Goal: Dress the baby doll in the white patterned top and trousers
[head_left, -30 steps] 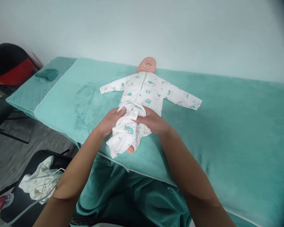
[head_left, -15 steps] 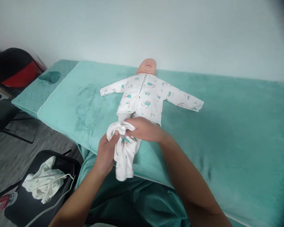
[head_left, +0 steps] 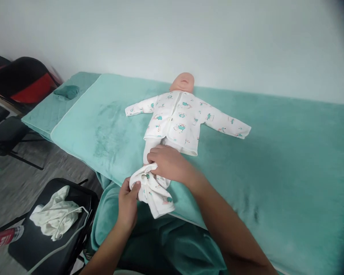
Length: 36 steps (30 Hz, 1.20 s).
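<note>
A baby doll (head_left: 183, 81) lies on its back on a teal blanket (head_left: 275, 152), dressed in a white printed top (head_left: 177, 118) with both sleeves spread out. White printed baby trousers (head_left: 153, 189) are bunched low on the doll's legs near the bed's front edge. My left hand (head_left: 127, 204) pinches the trousers' waistband from the left. My right hand (head_left: 167, 162) is closed on the same waistband from above, resting over the doll's legs. The doll's feet are hidden inside the cloth.
A folded teal cloth (head_left: 66, 91) lies at the bed's far left corner. A black chair seat (head_left: 48, 229) at the lower left carries a crumpled white cloth (head_left: 55, 215) and a cable. Black and red chairs (head_left: 20, 82) stand at the left, against the wall.
Both hands have drawn the trousers down from the doll's waist toward its feet and the bed's edge. The top's hem is now uncovered. The view has shifted slightly.
</note>
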Each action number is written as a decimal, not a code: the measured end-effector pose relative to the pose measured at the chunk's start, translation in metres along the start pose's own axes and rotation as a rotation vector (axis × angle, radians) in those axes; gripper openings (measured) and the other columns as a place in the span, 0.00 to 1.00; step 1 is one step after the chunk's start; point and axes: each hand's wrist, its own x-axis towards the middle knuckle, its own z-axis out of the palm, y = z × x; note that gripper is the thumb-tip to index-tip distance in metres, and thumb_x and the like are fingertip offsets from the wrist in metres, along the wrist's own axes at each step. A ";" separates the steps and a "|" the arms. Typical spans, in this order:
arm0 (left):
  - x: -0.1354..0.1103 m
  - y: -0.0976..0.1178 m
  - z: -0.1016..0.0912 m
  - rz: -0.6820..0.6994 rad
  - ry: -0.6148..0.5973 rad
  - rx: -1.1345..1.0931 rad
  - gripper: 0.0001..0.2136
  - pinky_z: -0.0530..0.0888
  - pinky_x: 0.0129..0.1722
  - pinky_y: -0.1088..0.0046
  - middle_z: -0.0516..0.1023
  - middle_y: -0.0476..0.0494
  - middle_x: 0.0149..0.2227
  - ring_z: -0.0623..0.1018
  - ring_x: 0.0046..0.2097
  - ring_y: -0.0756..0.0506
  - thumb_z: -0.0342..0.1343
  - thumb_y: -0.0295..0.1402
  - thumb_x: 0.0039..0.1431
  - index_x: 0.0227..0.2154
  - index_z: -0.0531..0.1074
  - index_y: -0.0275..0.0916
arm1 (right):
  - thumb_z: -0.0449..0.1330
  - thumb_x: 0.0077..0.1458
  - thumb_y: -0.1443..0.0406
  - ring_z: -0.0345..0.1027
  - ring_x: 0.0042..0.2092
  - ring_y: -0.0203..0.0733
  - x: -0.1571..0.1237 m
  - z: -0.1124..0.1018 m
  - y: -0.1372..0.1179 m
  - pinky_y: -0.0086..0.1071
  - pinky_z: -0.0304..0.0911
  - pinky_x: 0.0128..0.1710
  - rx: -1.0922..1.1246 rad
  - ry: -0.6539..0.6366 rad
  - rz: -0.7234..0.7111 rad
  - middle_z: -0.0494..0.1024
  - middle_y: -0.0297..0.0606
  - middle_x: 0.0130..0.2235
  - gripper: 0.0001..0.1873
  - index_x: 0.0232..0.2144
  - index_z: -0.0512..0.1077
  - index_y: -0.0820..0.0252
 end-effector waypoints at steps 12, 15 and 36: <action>0.018 0.014 0.010 -0.138 -0.207 -0.143 0.20 0.74 0.40 0.70 0.83 0.44 0.40 0.80 0.39 0.45 0.69 0.41 0.54 0.48 0.78 0.41 | 0.63 0.59 0.69 0.65 0.42 0.43 -0.002 -0.006 0.005 0.35 0.55 0.40 0.111 0.066 0.043 0.76 0.38 0.39 0.05 0.31 0.72 0.59; 0.028 0.015 0.012 -0.083 -0.218 -0.145 0.21 0.73 0.39 0.71 0.83 0.45 0.39 0.79 0.39 0.46 0.69 0.43 0.55 0.48 0.78 0.40 | 0.60 0.61 0.70 0.66 0.39 0.40 -0.003 -0.012 0.005 0.33 0.54 0.38 0.216 0.066 0.076 0.76 0.36 0.38 0.05 0.33 0.70 0.59; 0.109 0.037 0.017 0.432 -0.261 0.243 0.11 0.70 0.48 0.66 0.80 0.45 0.41 0.76 0.45 0.42 0.68 0.37 0.54 0.40 0.79 0.43 | 0.58 0.64 0.61 0.70 0.37 0.43 0.002 -0.014 0.009 0.34 0.53 0.34 0.276 0.001 0.294 0.79 0.38 0.36 0.07 0.33 0.70 0.57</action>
